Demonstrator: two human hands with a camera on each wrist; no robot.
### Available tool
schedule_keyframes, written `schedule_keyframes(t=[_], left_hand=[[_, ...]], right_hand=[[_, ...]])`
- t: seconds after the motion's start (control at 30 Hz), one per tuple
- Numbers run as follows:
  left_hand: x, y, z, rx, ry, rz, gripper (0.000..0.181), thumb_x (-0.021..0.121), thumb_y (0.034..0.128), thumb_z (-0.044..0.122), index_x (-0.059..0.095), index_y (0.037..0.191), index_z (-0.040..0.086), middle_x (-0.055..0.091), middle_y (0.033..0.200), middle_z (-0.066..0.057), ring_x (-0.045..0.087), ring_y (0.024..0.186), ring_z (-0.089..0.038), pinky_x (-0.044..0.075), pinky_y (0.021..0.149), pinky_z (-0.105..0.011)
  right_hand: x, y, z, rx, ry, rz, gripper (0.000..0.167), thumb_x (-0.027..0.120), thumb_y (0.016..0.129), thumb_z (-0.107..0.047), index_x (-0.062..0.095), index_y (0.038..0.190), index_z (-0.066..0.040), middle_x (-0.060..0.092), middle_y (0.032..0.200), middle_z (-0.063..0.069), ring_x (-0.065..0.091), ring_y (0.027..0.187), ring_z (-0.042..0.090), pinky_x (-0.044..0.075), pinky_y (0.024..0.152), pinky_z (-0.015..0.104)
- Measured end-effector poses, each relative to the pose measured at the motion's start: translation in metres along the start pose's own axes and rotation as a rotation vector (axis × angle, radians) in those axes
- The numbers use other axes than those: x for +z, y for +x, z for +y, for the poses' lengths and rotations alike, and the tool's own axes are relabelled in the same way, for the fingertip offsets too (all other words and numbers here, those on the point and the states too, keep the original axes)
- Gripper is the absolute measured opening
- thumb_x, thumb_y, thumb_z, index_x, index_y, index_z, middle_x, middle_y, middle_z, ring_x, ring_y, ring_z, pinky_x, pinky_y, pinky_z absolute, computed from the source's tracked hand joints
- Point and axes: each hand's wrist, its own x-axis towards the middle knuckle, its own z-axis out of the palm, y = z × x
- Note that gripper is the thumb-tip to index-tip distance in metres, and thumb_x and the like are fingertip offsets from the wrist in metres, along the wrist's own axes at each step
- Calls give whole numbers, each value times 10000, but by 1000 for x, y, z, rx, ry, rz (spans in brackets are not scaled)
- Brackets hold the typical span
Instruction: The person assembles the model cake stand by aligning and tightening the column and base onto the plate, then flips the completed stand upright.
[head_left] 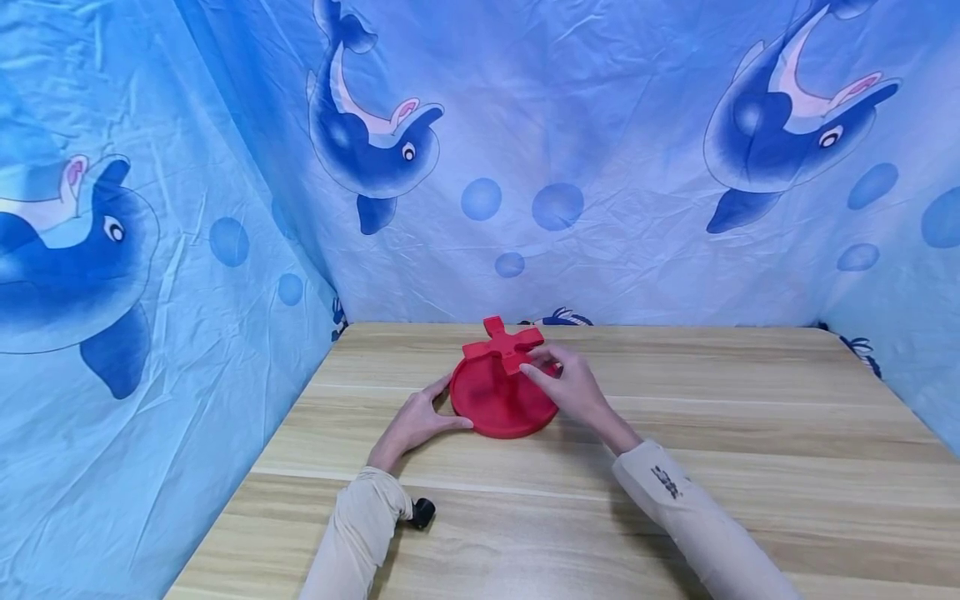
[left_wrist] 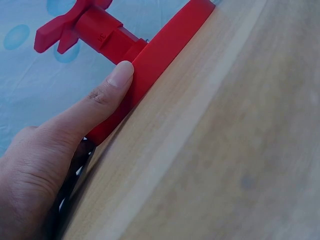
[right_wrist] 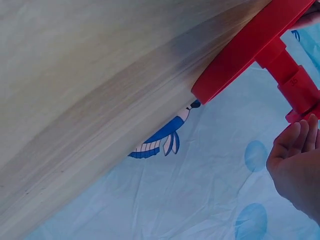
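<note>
A round, shallow red base (head_left: 506, 432) with a raised rim lies on the wooden table. From it rises a stepped red post (right_wrist: 295, 82), seen from the side in both wrist views, with a red cross-shaped top (head_left: 501, 340) on its upper end. My left hand (head_left: 417, 422) holds the base at its left side, the thumb on the near rim and the fingers reaching round toward the back. With thumb and fingers my right hand (head_left: 567, 387) pinches the near right part of the cross-shaped top. Some of the right fingers are hidden behind it.
The pale wooden table (head_left: 675, 392) runs back to a blue curtain (head_left: 600, 108) printed with dolphins and bubbles. Another curtain side (head_left: 195, 350) hangs along the left edge. A small black device (head_left: 422, 512) sits at the left sleeve.
</note>
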Motion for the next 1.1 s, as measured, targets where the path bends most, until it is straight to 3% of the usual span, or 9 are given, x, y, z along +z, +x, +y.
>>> schedule_keyframes(t=[0.33,0.43,0.6,0.73,0.9,1.1], left_hand=[[1,-1,2,-11,-4,0,1083,897,713,607,425,1601,203,474,1572,-99,416,1449,-323,398,1133,-551],[1,0,1,-12,-2,-1,1088,899,709,610,426,1600,204,476,1570,-99,419,1447,-320,398,1134,-548],[1,0,1,-8,1,2,1089,895,713,613,423,1602,199,478,1568,-105,427,1441,-326,407,1124,-554],[0,-1,1,2,4,5,1086,895,718,607,422,1602,189,481,1564,-120,435,1434,-338,417,1113,-564],[0,-1,1,5,11,5,1092,894,716,612,414,1606,196,481,1565,-115,436,1434,-331,419,1114,-556],[1,0,0,-1,3,3,1082,896,714,612,422,1603,215,487,1562,-97,434,1433,-318,418,1116,-552]], right_hand=[[-10,4,16,12,3,120,260,739,977,-175,700,1167,-3,665,947,82,612,892,239,539,722,238],[-11,7,21,15,7,97,350,722,989,-162,652,1273,30,684,1023,126,629,964,273,563,779,292],[-10,13,25,14,6,2,540,669,1025,-168,490,1502,11,630,1331,206,593,1215,371,571,925,485],[-8,17,25,1,17,-56,600,638,1041,-135,400,1582,-31,534,1480,207,525,1319,416,542,984,520],[-6,19,23,-8,29,-68,593,613,1047,-89,389,1594,-46,505,1509,201,528,1309,377,538,990,501],[-6,18,22,0,29,-44,486,627,1039,-88,506,1501,2,606,1353,190,580,1199,342,553,940,487]])
